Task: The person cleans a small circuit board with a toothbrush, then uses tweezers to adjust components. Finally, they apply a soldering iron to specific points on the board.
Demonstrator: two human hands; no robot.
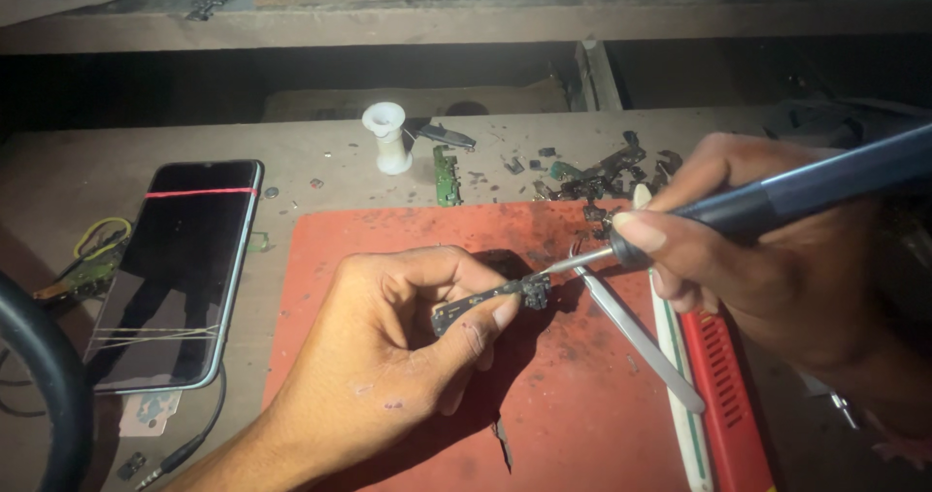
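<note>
My left hand [388, 346] pinches a small dark circuit board [490, 298] between thumb and forefinger over a red work mat [573, 414]. A blue-handled soldering iron [777, 196] is gripped in my right hand [748, 249], and its metal tip touches the right end of the board. Metal tweezers [636, 337] lie on the mat just under the iron's tip.
A smartphone [180, 269] with a dark, cracked screen lies left of the mat. A white spool [388, 135], a green board strip [446, 177] and several small loose parts [612, 172] sit behind the mat. A red and white tool [714, 376] lies along the mat's right edge.
</note>
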